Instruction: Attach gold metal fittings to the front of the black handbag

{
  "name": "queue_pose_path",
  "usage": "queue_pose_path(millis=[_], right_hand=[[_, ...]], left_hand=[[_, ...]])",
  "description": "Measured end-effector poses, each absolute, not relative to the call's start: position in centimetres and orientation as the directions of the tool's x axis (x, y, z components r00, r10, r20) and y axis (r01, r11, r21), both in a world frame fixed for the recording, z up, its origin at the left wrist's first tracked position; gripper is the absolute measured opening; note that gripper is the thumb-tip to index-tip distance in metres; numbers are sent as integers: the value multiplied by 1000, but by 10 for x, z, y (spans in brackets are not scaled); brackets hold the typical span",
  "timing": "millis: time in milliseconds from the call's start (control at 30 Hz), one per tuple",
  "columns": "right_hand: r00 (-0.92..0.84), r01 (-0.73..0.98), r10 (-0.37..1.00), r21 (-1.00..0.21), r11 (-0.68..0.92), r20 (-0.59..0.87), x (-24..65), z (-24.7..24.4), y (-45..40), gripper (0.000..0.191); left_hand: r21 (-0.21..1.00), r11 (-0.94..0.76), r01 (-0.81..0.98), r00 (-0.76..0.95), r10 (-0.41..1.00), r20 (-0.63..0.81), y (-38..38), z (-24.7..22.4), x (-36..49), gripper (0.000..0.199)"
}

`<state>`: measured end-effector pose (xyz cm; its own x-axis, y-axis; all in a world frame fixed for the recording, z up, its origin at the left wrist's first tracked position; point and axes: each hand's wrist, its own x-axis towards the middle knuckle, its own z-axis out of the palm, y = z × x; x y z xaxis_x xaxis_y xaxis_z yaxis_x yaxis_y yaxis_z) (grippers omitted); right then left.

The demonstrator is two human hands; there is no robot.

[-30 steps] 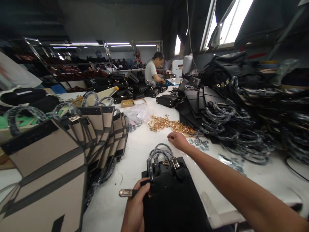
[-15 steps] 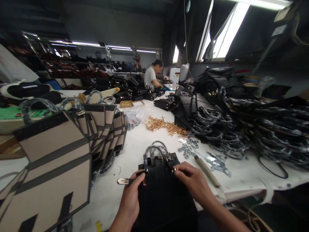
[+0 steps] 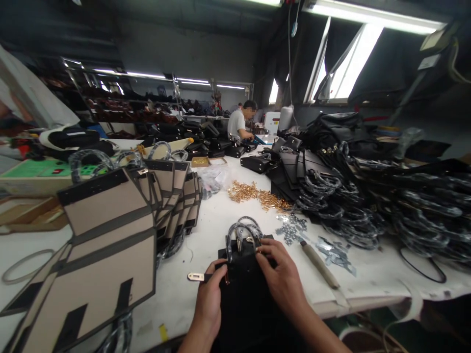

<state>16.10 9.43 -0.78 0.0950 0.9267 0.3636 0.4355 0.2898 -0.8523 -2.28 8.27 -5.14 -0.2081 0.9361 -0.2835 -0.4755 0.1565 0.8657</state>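
A black bag (image 3: 245, 294) with plastic-wrapped handles (image 3: 245, 228) lies at the table's front edge. My left hand (image 3: 211, 289) is closed on a black strap whose gold metal end plate (image 3: 196, 277) sticks out to the left. A second small metal piece shows beside its fingertips. My right hand (image 3: 277, 267) rests at the bag's upper right, by the foot of a handle, its thumb and fingers pinched together. What those fingertips hold is too small and hidden to make out.
Beige-lined bag panels (image 3: 110, 235) stand at the left. Gold fittings (image 3: 245, 191), metal plates (image 3: 292, 228) and a wrapped rod (image 3: 319, 264) lie beyond the bag. Black bags (image 3: 324, 191) are piled at right; a person (image 3: 237, 122) sits far back.
The camera view has shifted, so the scene sits lower and further right. My right hand has moved closer to the handle's foot, and the gold piece at its fingertips is now mostly hidden.
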Motion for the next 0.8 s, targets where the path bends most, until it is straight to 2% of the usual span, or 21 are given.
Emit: queue_pose_path(millis=[67, 133, 267, 333, 400, 467, 600, 700, 800], right_hand=[[141, 407, 952, -892, 195, 273, 169, 0, 98, 26], [81, 359, 986, -927, 106, 144, 178, 13, 103, 32], [-288, 235, 956, -972, 14, -56, 191, 39, 108, 35], [-383, 310, 917, -951, 13, -112, 195, 46, 107, 27], [-348, 449, 931, -891, 63, -109, 198, 45, 105, 18], [-239, 542, 968, -838, 64, -81, 202, 38, 103, 17], [-36, 549, 994, -834, -64, -99, 208, 15, 100, 17], [1, 554, 993, -827, -98, -117, 211, 3, 100, 16], [-22, 579, 996, -813, -59, -88, 213, -2, 101, 14]], left_hand=[[861, 170, -480, -191, 937, -292, 82, -52, -23, 28], [862, 172, -476, -183, 940, -289, 81, -52, -23, 27], [867, 171, -467, -188, 939, -287, 82, -53, -23, 26], [862, 183, -472, -181, 937, -298, 83, -53, -22, 27], [857, 192, -479, -175, 935, -308, 83, -52, -22, 28], [857, 192, -479, -176, 935, -308, 82, -51, -21, 28], [865, 199, -460, -186, 931, -313, 81, -49, -21, 27], [870, 202, -451, -185, 932, -312, 82, -51, -22, 28], [860, 217, -462, -155, 935, -320, 83, -53, -22, 30]])
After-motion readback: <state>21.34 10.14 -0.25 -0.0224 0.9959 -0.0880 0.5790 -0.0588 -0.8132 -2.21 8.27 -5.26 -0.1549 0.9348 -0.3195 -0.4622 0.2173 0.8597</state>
